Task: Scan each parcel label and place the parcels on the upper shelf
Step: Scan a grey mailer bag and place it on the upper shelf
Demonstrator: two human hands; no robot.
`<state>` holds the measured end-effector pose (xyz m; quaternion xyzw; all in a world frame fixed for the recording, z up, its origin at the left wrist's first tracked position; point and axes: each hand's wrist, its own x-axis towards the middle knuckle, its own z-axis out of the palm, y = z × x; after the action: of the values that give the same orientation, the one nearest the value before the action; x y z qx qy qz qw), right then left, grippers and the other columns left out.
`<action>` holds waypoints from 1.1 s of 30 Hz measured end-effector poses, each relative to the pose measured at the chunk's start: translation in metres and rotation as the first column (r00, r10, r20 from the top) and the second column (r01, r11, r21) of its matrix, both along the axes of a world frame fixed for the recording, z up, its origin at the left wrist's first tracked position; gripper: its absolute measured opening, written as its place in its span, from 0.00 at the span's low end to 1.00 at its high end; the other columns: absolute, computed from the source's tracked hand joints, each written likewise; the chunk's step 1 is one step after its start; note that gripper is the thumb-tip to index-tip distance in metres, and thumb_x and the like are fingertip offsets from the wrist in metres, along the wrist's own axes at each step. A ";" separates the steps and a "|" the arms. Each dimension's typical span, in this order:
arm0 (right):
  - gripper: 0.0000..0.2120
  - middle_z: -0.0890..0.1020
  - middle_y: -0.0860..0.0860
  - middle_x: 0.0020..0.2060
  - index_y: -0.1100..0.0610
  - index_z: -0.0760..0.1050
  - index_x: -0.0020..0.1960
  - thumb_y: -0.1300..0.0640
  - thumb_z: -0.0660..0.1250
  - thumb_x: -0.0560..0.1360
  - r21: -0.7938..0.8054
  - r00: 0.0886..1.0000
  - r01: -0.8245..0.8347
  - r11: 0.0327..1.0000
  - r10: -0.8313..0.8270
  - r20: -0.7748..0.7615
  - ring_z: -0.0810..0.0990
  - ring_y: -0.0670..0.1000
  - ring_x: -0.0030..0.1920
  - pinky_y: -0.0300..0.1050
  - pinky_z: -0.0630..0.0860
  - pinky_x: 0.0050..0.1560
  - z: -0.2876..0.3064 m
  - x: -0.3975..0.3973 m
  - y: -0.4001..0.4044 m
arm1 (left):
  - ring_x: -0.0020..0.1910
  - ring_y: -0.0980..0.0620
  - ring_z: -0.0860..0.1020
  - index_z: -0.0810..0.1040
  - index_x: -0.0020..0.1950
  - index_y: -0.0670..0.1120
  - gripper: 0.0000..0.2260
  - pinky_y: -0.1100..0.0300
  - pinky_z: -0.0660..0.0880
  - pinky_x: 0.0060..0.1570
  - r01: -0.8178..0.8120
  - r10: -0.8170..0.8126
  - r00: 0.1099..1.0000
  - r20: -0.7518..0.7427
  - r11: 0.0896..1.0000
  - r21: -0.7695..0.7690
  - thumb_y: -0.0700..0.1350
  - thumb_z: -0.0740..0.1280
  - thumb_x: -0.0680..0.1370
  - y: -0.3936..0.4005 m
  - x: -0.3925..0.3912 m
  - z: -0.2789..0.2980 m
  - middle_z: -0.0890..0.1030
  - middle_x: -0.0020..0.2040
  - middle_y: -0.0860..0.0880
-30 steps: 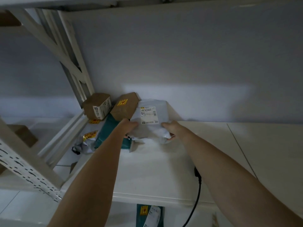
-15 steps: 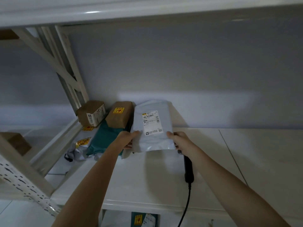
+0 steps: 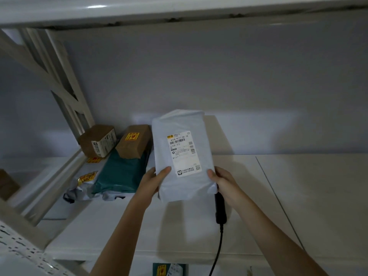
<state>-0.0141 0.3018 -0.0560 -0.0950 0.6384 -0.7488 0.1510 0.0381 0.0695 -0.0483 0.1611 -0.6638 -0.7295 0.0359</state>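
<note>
A grey-white poly mailer with a printed label is held upright above the white shelf. My left hand grips its lower left edge. My right hand grips its lower right edge, and a black corded scanner hangs below that hand. On the shelf to the left lie a dark green mailer, a brown parcel with a yellow sticker, a brown box with a white label and a crumpled grey mailer.
The white rack upright and diagonal brace stand at the left. Another shelf board runs overhead. A grey wall backs the shelf. Below the front edge a green parcel shows on a lower level. A seam crosses the shelf's right part.
The mailer has been lifted off the parcel pile and drawn toward me, now upright with its label facing me. The scanner under my right hand has come into view.
</note>
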 end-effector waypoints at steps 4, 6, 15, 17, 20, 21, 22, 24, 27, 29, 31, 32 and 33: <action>0.10 0.85 0.53 0.50 0.59 0.77 0.57 0.57 0.62 0.78 -0.012 0.996 0.031 0.999 -0.031 -0.086 0.84 0.51 0.49 0.45 0.79 0.51 0.008 0.007 0.006 | 0.53 0.46 0.83 0.75 0.63 0.55 0.29 0.44 0.80 0.50 -0.001 0.006 0.992 -0.128 0.999 0.038 0.53 0.78 0.64 0.010 0.003 0.006 0.83 0.55 0.51; 0.10 0.85 0.48 0.48 0.56 0.78 0.56 0.56 0.62 0.78 0.019 0.987 0.056 0.998 -0.052 -0.150 0.84 0.47 0.47 0.38 0.79 0.46 0.010 0.012 0.011 | 0.51 0.47 0.83 0.75 0.63 0.54 0.31 0.47 0.81 0.48 0.012 -0.001 0.984 -0.176 0.998 0.064 0.53 0.79 0.61 0.013 0.002 0.011 0.84 0.54 0.50; 0.14 0.67 0.50 0.26 0.56 0.63 0.30 0.54 0.59 0.72 0.511 0.962 0.271 0.816 -0.251 -0.109 0.67 0.50 0.29 0.43 0.60 0.31 -0.019 0.012 0.024 | 0.46 0.50 0.84 0.77 0.58 0.57 0.28 0.51 0.82 0.40 0.003 0.003 0.988 -0.158 0.999 0.038 0.53 0.79 0.60 0.015 0.001 0.013 0.85 0.51 0.52; 0.11 0.76 0.54 0.33 0.60 0.71 0.38 0.53 0.61 0.74 0.595 0.976 0.141 0.792 -0.212 0.051 0.76 0.52 0.35 0.43 0.68 0.33 -0.027 0.009 0.018 | 0.47 0.49 0.84 0.76 0.59 0.57 0.30 0.49 0.82 0.42 -0.002 0.007 0.988 -0.153 0.999 0.032 0.55 0.79 0.58 0.014 0.002 0.011 0.84 0.51 0.52; 0.17 0.80 0.60 0.47 0.65 0.73 0.53 0.51 0.64 0.74 0.527 0.943 0.090 0.845 -0.243 0.229 0.80 0.57 0.46 0.48 0.77 0.44 -0.032 0.003 0.012 | 0.47 0.50 0.84 0.77 0.58 0.58 0.26 0.48 0.82 0.43 -0.014 0.016 0.988 -0.151 1.000 0.017 0.52 0.79 0.61 0.013 0.003 0.011 0.84 0.50 0.52; 0.17 0.81 0.59 0.45 0.65 0.74 0.52 0.51 0.66 0.74 0.507 0.939 0.075 0.858 -0.233 0.255 0.81 0.56 0.44 0.47 0.77 0.42 -0.030 0.003 0.011 | 0.47 0.49 0.84 0.77 0.58 0.57 0.25 0.47 0.82 0.44 -0.012 0.014 0.988 -0.156 1.000 0.017 0.51 0.78 0.63 0.012 0.004 0.011 0.84 0.51 0.51; 0.16 0.81 0.58 0.41 0.64 0.75 0.50 0.50 0.68 0.73 0.500 0.938 0.045 0.865 -0.209 0.277 0.81 0.55 0.39 0.45 0.78 0.38 -0.028 0.004 0.010 | 0.49 0.48 0.84 0.76 0.59 0.56 0.24 0.46 0.82 0.46 -0.009 0.012 0.987 -0.161 1.000 0.021 0.49 0.77 0.65 0.012 0.005 0.012 0.84 0.52 0.50; 0.13 0.79 0.57 0.35 0.62 0.75 0.44 0.51 0.69 0.73 0.468 0.928 -0.018 0.884 -0.159 0.337 0.79 0.54 0.32 0.44 0.77 0.33 -0.026 0.004 0.007 | 0.51 0.46 0.83 0.75 0.62 0.53 0.25 0.44 0.81 0.49 -0.009 0.014 0.985 -0.174 0.999 0.031 0.46 0.76 0.67 0.009 0.006 0.014 0.83 0.54 0.48; 0.10 0.76 0.57 0.33 0.62 0.73 0.40 0.55 0.70 0.72 0.329 0.869 0.005 0.944 -0.167 0.466 0.77 0.55 0.28 0.45 0.77 0.28 -0.027 0.008 0.007 | 0.51 0.46 0.83 0.75 0.62 0.52 0.24 0.46 0.81 0.47 -0.019 0.028 0.980 -0.198 0.999 0.044 0.45 0.76 0.68 0.008 0.007 0.016 0.83 0.54 0.48; 0.08 0.73 0.56 0.31 0.62 0.72 0.38 0.60 0.67 0.73 0.203 0.811 0.134 0.970 -0.225 0.541 0.73 0.54 0.27 0.41 0.74 0.25 -0.030 0.012 0.013 | 0.49 0.48 0.84 0.76 0.61 0.53 0.23 0.49 0.82 0.44 -0.035 0.045 0.976 -0.213 0.998 0.051 0.45 0.76 0.68 0.008 0.006 0.015 0.84 0.53 0.49; 0.07 0.70 0.55 0.28 0.62 0.71 0.36 0.63 0.65 0.73 0.152 0.781 0.296 0.943 -0.330 0.530 0.69 0.52 0.25 0.39 0.70 0.23 -0.029 0.017 0.024 | 0.47 0.51 0.84 0.75 0.61 0.53 0.23 0.53 0.82 0.41 -0.049 0.059 0.974 -0.221 0.997 0.053 0.45 0.76 0.68 0.010 0.004 0.013 0.84 0.52 0.50; 0.07 0.70 0.54 0.27 0.62 0.70 0.36 0.64 0.65 0.72 0.133 0.782 0.361 0.923 -0.377 0.497 0.68 0.52 0.24 0.39 0.68 0.23 -0.024 0.020 0.029 | 0.46 0.52 0.84 0.75 0.62 0.53 0.24 0.53 0.81 0.41 -0.051 0.062 0.973 -0.220 0.997 0.055 0.46 0.76 0.68 0.011 0.003 0.012 0.84 0.52 0.51; 0.06 0.70 0.54 0.27 0.61 0.70 0.37 0.65 0.65 0.71 0.110 0.791 0.407 0.907 -0.410 0.454 0.68 0.52 0.23 0.39 0.68 0.24 -0.015 0.024 0.034 | 0.46 0.52 0.84 0.75 0.63 0.53 0.24 0.52 0.81 0.42 -0.051 0.062 0.974 -0.216 0.997 0.057 0.46 0.76 0.68 0.012 0.002 0.011 0.84 0.53 0.50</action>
<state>0.0097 0.3361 -0.0711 0.2284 0.5908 -0.7619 0.1354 0.0404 0.0819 -0.0374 0.0998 -0.6322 -0.7581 0.1250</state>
